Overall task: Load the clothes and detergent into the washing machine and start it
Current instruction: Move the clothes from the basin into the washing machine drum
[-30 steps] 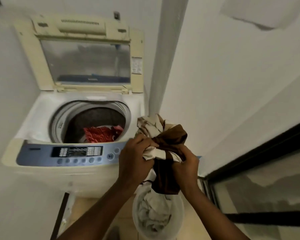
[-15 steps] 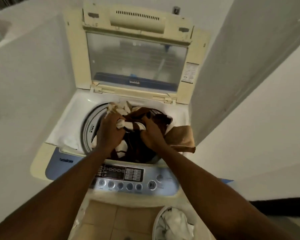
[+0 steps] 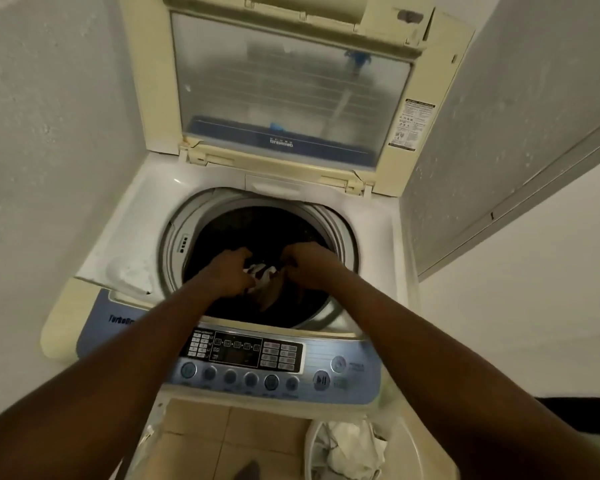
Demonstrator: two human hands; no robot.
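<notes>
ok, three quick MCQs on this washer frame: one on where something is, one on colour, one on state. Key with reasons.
1. Where are both hands?
A. on the control panel
B. inside the drum
C. in the bucket

2. What colour is the control panel's surround?
A. blue
B. red
C. black

3. How is the lid?
A. shut
B. taken off
C. raised open

Key:
1 B: left hand and right hand are down in the drum, on the brown and white clothes.
2 A: control panel has a blue surround.
3 C: lid stands up behind the drum.
</notes>
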